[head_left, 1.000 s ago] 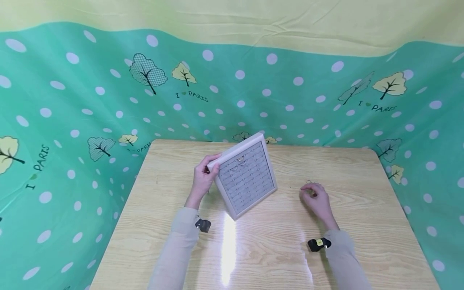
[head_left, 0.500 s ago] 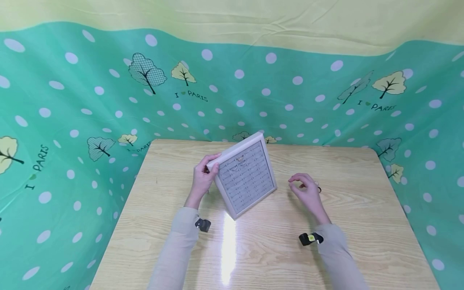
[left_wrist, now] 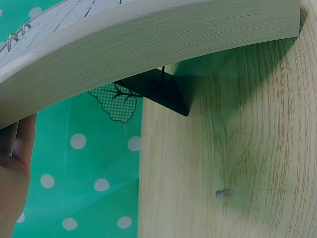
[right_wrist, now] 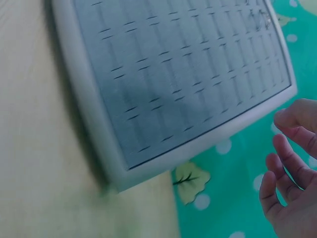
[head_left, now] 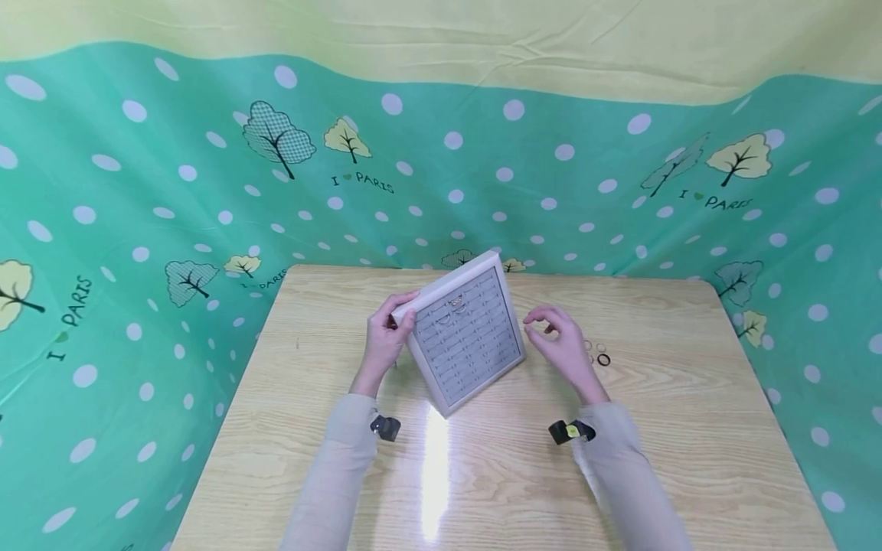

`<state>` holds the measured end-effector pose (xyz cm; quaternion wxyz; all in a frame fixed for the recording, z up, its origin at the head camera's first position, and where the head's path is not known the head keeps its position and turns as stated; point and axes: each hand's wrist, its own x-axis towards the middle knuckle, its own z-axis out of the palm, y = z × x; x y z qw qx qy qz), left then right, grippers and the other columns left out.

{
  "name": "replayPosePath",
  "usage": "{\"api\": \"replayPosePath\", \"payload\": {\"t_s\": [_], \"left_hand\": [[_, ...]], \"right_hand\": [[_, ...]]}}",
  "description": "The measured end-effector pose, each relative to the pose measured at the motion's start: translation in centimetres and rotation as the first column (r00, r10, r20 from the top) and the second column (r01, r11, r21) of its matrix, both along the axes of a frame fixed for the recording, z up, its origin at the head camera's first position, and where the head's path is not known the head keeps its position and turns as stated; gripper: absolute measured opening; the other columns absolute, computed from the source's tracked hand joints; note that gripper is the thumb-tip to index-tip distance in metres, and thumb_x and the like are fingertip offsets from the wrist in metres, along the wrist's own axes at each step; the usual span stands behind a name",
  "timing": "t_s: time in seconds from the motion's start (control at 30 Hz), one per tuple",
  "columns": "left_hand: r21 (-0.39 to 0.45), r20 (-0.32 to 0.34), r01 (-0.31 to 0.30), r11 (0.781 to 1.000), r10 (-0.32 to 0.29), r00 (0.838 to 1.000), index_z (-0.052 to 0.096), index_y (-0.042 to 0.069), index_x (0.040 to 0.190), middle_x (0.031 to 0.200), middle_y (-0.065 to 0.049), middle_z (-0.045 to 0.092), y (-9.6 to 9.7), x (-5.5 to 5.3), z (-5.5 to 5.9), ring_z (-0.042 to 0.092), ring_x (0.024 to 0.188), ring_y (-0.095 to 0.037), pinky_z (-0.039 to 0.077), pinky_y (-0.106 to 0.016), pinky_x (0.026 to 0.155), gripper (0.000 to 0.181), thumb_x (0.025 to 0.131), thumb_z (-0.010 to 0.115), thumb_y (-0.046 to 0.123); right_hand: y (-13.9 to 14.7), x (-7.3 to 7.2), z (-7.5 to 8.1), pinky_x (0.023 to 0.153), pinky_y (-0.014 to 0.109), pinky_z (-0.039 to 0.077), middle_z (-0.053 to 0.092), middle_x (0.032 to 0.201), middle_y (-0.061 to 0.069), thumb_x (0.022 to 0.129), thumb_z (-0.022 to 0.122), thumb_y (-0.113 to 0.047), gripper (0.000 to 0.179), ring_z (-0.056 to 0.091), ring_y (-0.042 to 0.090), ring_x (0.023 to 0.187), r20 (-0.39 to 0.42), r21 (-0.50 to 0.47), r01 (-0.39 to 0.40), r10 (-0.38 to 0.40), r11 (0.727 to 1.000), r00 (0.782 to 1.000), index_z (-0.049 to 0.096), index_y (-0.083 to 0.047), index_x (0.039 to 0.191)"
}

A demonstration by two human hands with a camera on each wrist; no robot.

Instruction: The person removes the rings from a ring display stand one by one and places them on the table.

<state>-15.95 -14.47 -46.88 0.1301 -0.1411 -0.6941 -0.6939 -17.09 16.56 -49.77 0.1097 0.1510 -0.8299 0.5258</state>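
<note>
My left hand (head_left: 386,337) grips the upper left corner of a white-framed ring display board (head_left: 468,337), thumb on the front. The board leans back on the table, its grey face lined with slots. A few rings (head_left: 456,304) sit in its upper rows. My right hand (head_left: 561,344) is just right of the board, apart from it. Its thumb and index fingertips (right_wrist: 285,116) come together as if pinching a small ring, too small or hidden to make out. Several loose rings (head_left: 603,360), one of them dark, lie on the table behind that hand.
In the left wrist view a black stand (left_wrist: 163,89) props the board from behind. The wooden table (head_left: 289,459) reaches back to a green dotted curtain (head_left: 413,176), which also hangs along both sides. A small dark mark (left_wrist: 224,192) shows on the tabletop.
My right hand has moved left from the loose rings to the board's right edge, uncovering the rings on the table. The left hand and the board have stayed still.
</note>
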Motion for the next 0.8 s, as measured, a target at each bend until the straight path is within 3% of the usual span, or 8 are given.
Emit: {"api": "replayPosePath", "payload": {"t_s": [0.1,0.3,0.53,0.67,0.8], "left_hand": [[0.003,0.006,-0.004,1.000,0.004,1.000,0.056,-0.013,0.115,0.112,-0.031,0.061,0.0,0.0,0.0,0.064,0.081,-0.011,0.058,-0.028,0.064,0.025,0.091,0.055,-0.013],[-0.021,-0.044,0.001,1.000,-0.002,0.999,0.055,-0.014,0.115,0.113,-0.035,0.059,0.1,0.3,0.4,0.064,0.081,-0.011,0.058,-0.026,0.063,0.024,0.091,0.055,-0.011],[-0.035,-0.055,0.000,0.999,-0.002,0.998,0.055,-0.014,0.114,0.114,-0.035,0.058,0.1,0.3,0.8,0.063,0.081,-0.010,0.057,-0.025,0.064,0.023,0.091,0.055,-0.011],[-0.039,-0.071,-0.001,0.999,-0.002,0.997,0.054,-0.015,0.114,0.114,-0.036,0.058,0.1,0.2,0.5,0.063,0.081,-0.010,0.057,-0.025,0.063,0.024,0.090,0.054,-0.013],[-0.018,-0.061,-0.009,1.000,0.008,0.998,0.056,-0.012,0.115,0.113,-0.033,0.060,0.0,-0.4,-0.9,0.063,0.080,-0.010,0.057,-0.024,0.062,0.024,0.091,0.055,-0.012]], "right_hand": [[-0.8,-0.7,1.2,0.076,0.039,0.046,0.063,0.104,0.014,0.083,0.069,0.005,0.013,0.054,0.029,0.097,-0.017,0.001,-0.022,0.022,1.000,1.000,0.068,-0.001,0.094],[-2.4,-1.5,3.2,0.077,0.044,0.048,0.064,0.104,0.016,0.081,0.070,0.008,0.015,0.055,0.027,0.098,-0.050,-0.014,-0.063,0.062,0.998,0.997,0.068,0.001,0.094],[-4.2,-1.6,4.2,0.074,0.056,0.047,0.062,0.107,0.023,0.079,0.070,0.011,0.016,0.054,0.036,0.100,-0.076,-0.041,-0.135,0.132,0.990,0.988,0.066,0.007,0.094],[-5.1,-1.5,4.2,0.073,0.051,0.050,0.063,0.104,0.019,0.078,0.071,0.012,0.017,0.056,0.030,0.095,-0.098,-0.012,-0.168,0.167,0.986,0.981,0.066,0.004,0.092],[-6.0,-1.3,4.0,0.072,0.043,0.053,0.063,0.103,0.014,0.079,0.071,0.008,0.017,0.058,0.025,0.093,-0.140,0.036,-0.211,0.214,0.977,0.967,0.067,0.001,0.094]]}}
